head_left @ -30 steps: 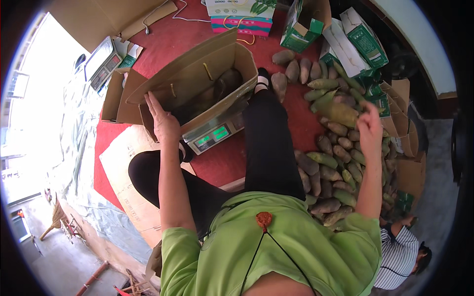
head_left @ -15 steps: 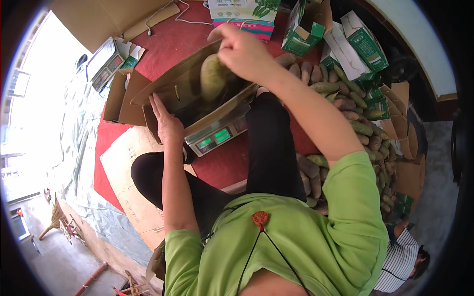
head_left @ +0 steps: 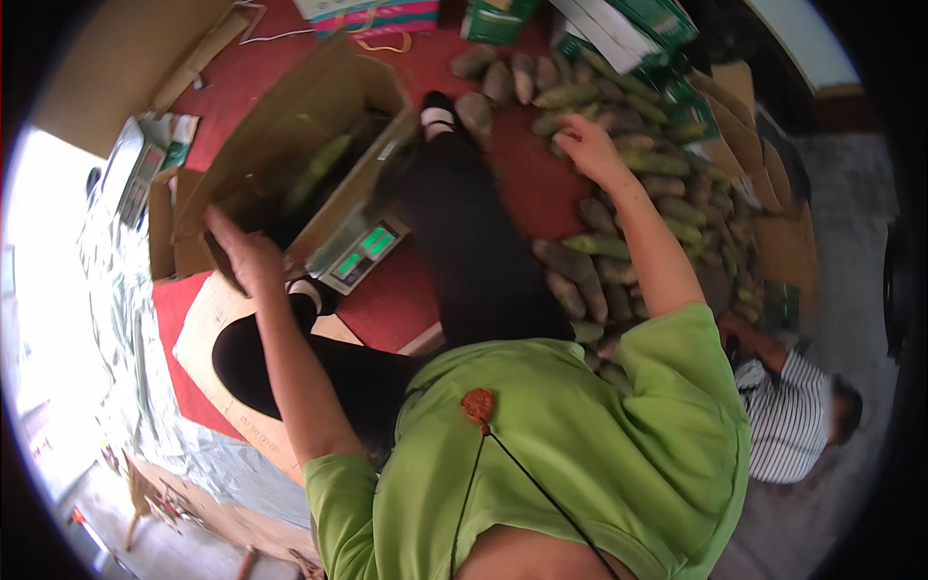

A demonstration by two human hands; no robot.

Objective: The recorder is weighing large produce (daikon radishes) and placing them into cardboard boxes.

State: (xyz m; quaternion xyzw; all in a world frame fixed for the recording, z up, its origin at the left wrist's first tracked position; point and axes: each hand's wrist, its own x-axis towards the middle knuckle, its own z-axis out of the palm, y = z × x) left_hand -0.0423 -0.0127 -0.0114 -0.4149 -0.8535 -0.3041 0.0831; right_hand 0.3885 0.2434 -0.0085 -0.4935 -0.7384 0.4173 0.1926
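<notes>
Nearest the camera a green shirt (head_left: 580,454) is seen, with a small orange clip on its chest and a black cord running down from it. Black-trousered legs are stretched forward over a red mat (head_left: 406,300) on the floor.

The left hand (head_left: 246,256) is laid on the near rim of an open brown carton (head_left: 290,145); its grip is loose, fingers spread, nothing held. The carton stands on a scale (head_left: 360,253) whose two green displays face the person. Green-yellow mangoes are seen inside the carton, blurred.

The right hand (head_left: 590,150) rests on the mango pile (head_left: 657,193) at the right, fingers curled downward onto a fruit; whether one is actually gripped cannot be told. The pile spreads across the mat from beside the right leg to the far boxes.

At the left, just beyond the carton, a second, grey scale (head_left: 135,179) is seen, with a small green packet beside it. Flattened cardboard (head_left: 208,319) lies under the left knee.

Farthest off, green and white boxes (head_left: 638,24) are stacked beyond the pile, and a pink-striped package (head_left: 372,14) stands at the top edge. At the lower right a person in a striped shirt (head_left: 788,420) is seen.
</notes>
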